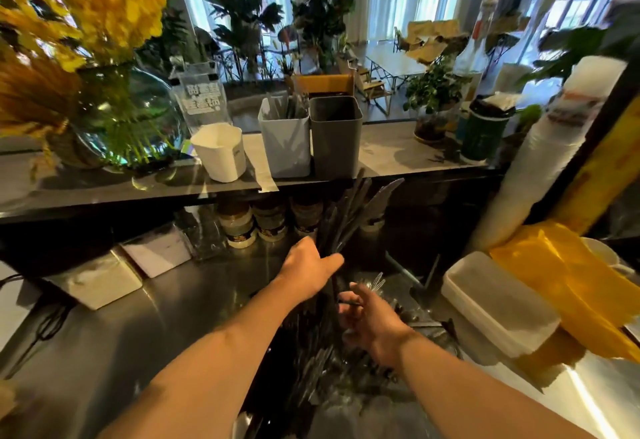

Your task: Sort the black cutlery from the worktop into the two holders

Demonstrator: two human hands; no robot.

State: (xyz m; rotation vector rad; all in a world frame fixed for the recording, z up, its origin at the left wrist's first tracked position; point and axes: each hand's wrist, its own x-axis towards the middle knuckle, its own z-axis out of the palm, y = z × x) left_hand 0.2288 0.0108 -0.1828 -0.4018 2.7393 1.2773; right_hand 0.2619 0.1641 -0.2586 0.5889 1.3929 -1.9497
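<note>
My left hand [310, 270] grips a thick bundle of black cutlery [349, 216], its ends fanning up toward the raised shelf. Just below and to the right, my right hand [367, 317] reaches into the pile of black cutlery [311, 366] on the steel worktop, and its curled fingers pinch one thin black piece. Two holders stand side by side on the shelf. The light grey holder [285, 144] has several utensils in it. Nothing shows inside the dark grey holder [335, 137] from here.
A white cup [221, 152] and a glass vase of yellow flowers [128, 116] stand left of the holders. Jars [239, 223] sit under the shelf. A white lidded box [498, 303], yellow bag [568, 282] and stacked white cups [547, 147] crowd the right.
</note>
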